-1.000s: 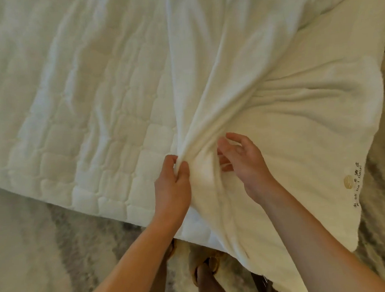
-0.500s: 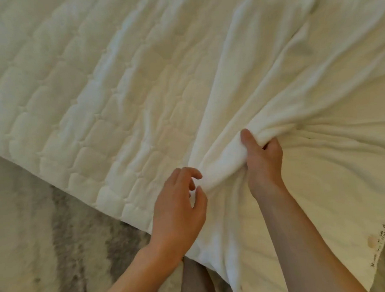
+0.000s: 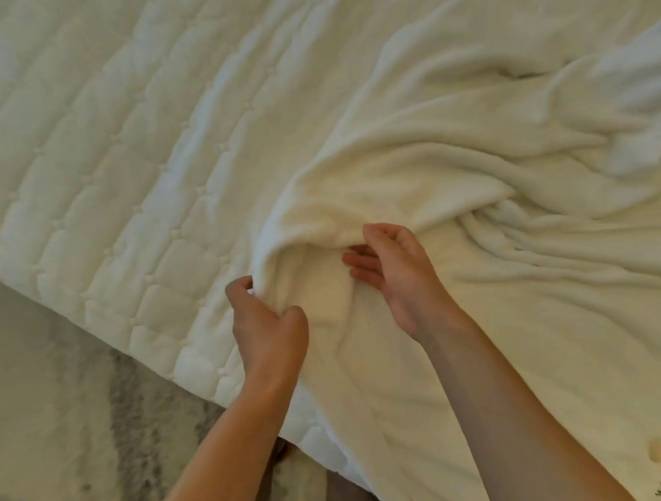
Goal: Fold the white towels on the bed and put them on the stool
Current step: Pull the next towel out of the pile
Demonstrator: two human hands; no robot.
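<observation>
A large white towel (image 3: 499,317) lies crumpled over the right part of the bed (image 3: 103,167) and hangs over its near edge. It has a small printed mark near its lower right corner. My left hand (image 3: 265,324) grips a raised ridge of the towel at its left edge, fingers and thumb curled round the cloth. My right hand (image 3: 394,273) hovers just to the right. Its fingers are straight and point left under a bulging fold, and its thumb touches that fold without gripping it. No stool is in view.
The bed's quilted white cover spreads to the left and far side. Its near edge runs diagonally from the left down to the bottom middle. A grey and cream rug (image 3: 61,421) covers the floor at the lower left. My feet show below the bed's edge.
My right hand has let go of the fold it gripped and opened. My left hand, open half a second ago, has closed on the towel's left ridge. The towel is more bunched.
</observation>
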